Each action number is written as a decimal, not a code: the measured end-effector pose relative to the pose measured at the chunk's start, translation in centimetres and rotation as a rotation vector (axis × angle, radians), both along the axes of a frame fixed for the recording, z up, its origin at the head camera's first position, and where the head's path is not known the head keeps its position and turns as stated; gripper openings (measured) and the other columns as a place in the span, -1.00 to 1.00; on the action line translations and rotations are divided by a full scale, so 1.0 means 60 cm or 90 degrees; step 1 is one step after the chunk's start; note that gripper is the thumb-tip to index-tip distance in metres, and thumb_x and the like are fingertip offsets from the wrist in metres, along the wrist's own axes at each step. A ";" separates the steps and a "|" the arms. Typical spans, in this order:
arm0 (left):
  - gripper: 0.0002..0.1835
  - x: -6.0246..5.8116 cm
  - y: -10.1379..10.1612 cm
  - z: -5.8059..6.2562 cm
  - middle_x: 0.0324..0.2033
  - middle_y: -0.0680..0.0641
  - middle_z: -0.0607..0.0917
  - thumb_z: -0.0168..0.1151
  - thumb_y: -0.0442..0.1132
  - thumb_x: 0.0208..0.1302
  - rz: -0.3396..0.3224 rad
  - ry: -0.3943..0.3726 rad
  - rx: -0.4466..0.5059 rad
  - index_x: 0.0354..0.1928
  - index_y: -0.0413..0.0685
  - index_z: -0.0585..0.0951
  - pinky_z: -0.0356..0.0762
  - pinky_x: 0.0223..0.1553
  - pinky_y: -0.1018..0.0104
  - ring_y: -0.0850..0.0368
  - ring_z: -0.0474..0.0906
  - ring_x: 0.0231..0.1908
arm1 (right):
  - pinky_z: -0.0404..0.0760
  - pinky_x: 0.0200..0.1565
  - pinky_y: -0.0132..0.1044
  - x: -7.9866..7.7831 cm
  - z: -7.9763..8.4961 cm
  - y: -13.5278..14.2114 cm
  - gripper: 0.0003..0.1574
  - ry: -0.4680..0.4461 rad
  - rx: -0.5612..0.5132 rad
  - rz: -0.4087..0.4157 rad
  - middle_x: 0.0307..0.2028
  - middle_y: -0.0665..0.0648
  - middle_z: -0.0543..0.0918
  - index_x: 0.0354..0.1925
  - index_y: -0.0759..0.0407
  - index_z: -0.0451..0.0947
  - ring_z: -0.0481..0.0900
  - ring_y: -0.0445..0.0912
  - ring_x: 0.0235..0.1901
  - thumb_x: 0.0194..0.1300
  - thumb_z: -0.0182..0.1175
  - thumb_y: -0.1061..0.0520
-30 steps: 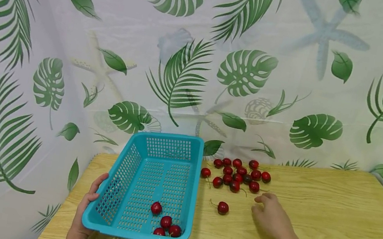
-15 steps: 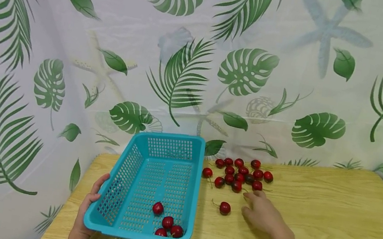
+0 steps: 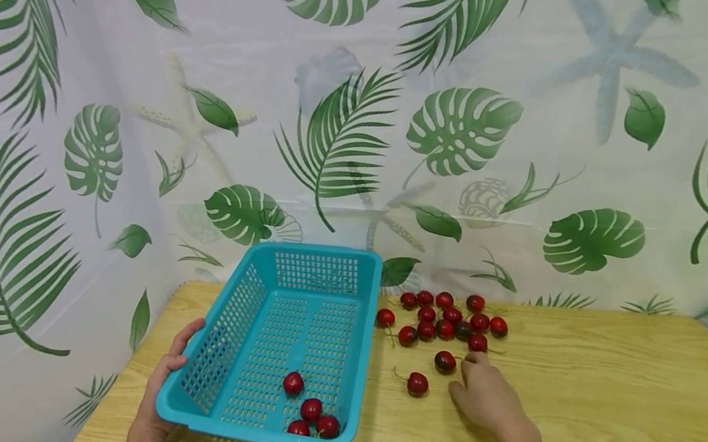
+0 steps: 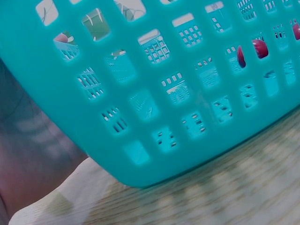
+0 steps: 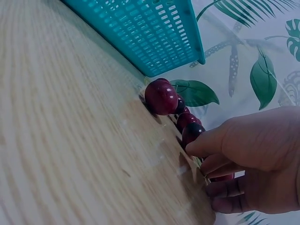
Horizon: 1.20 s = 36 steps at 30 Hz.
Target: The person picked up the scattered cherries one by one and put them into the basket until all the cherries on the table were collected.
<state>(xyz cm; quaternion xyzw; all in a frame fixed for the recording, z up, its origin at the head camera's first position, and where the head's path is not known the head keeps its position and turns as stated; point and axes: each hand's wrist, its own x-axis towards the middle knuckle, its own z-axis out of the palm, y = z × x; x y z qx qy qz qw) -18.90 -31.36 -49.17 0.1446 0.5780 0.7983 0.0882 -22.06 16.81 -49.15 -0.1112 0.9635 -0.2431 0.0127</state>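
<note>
Remotely, I recorded the wooden table (image 3: 608,416), then the teal basket (image 3: 251,434), its left side gripped by the left hand (image 3: 155,398). Nearer the cherry cluster (image 3: 446,330), the right hand (image 3: 489,397) had one cherry (image 3: 478,342) just beyond its fingertips, at the cluster's near-right edge; whether it pinched, I could not tell.

The plastic basket (image 3: 365,346) is turquoise, patterned with a grid of holes. The cherries (image 3: 446,329) are glossy deep red; the loose cherry (image 3: 445,362) at three o'clock from the basket is blotched nearly black. The tabletop (image 3: 608,416) is yellow wood grain. The white backdrop cloth (image 3: 539,146) carries green palm fronds (image 3: 338,133) and monstera leaves (image 3: 461,131), plus a pale blue starfish (image 3: 613,55) towards two o'clock.
</note>
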 end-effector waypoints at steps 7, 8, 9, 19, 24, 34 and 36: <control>-0.34 -0.001 0.000 0.000 0.38 0.16 0.20 -0.59 -0.25 0.45 0.016 -0.012 -0.012 0.54 0.42 -0.02 0.38 0.16 0.20 0.12 0.30 0.27 | 0.56 -0.06 0.15 0.001 0.004 0.000 -0.58 0.019 -0.030 -0.053 0.00 0.44 0.51 0.06 0.51 0.49 0.59 0.32 -0.04 0.31 0.17 0.25; -0.34 -0.002 0.001 0.001 0.39 0.13 0.17 -0.59 -0.25 0.45 0.019 -0.014 -0.013 0.55 0.39 -0.05 0.38 0.16 0.20 0.12 0.29 0.27 | 0.56 -0.09 0.14 0.000 0.002 -0.001 -0.58 0.025 -0.030 -0.066 -0.01 0.44 0.51 0.07 0.50 0.48 0.59 0.31 -0.06 0.32 0.17 0.24; -0.34 -0.002 0.001 0.002 0.39 0.11 0.15 -0.59 -0.24 0.45 0.023 -0.019 -0.012 0.55 0.38 -0.06 0.38 0.16 0.20 0.12 0.29 0.28 | 0.57 -0.13 0.13 -0.002 0.001 -0.002 -0.58 0.029 -0.029 -0.076 -0.02 0.45 0.51 0.07 0.49 0.48 0.61 0.30 -0.10 0.33 0.17 0.23; -0.33 -0.001 0.003 -0.003 0.38 0.16 0.23 -0.59 -0.25 0.44 0.028 0.007 -0.023 0.54 0.42 0.00 0.40 0.14 0.20 0.10 0.30 0.27 | 0.47 -0.49 -0.13 -0.012 -0.013 -0.006 -0.76 0.023 -0.005 -0.131 -0.41 0.20 0.51 -0.49 0.27 0.47 0.47 -0.01 -0.49 0.35 0.06 0.30; -0.33 0.000 0.003 -0.002 0.40 0.12 0.18 -0.59 -0.24 0.44 0.033 0.003 -0.029 0.55 0.39 -0.04 0.39 0.15 0.19 0.09 0.29 0.28 | 0.46 -0.51 -0.13 -0.007 -0.011 -0.004 -0.68 0.002 0.014 -0.142 -0.44 0.19 0.52 -0.58 0.19 0.40 0.42 -0.03 -0.50 0.33 0.03 0.33; -0.32 0.001 0.004 0.000 0.39 0.15 0.20 -0.60 -0.25 0.43 0.030 -0.009 -0.018 0.55 0.42 -0.02 0.39 0.15 0.20 0.10 0.29 0.28 | 0.40 -0.50 -0.18 -0.004 -0.007 0.006 -0.73 -0.022 -0.068 -0.153 -0.49 0.11 0.49 -0.39 0.26 0.50 0.41 -0.05 -0.52 0.43 -0.08 0.25; -0.32 0.001 0.003 -0.001 0.38 0.17 0.23 -0.60 -0.26 0.44 0.026 -0.005 -0.015 0.54 0.44 0.00 0.39 0.15 0.20 0.10 0.29 0.28 | 0.39 -0.49 -0.19 -0.003 -0.003 0.006 -0.72 -0.036 -0.096 -0.156 -0.48 0.10 0.48 -0.29 0.28 0.51 0.40 -0.06 -0.51 0.48 -0.09 0.20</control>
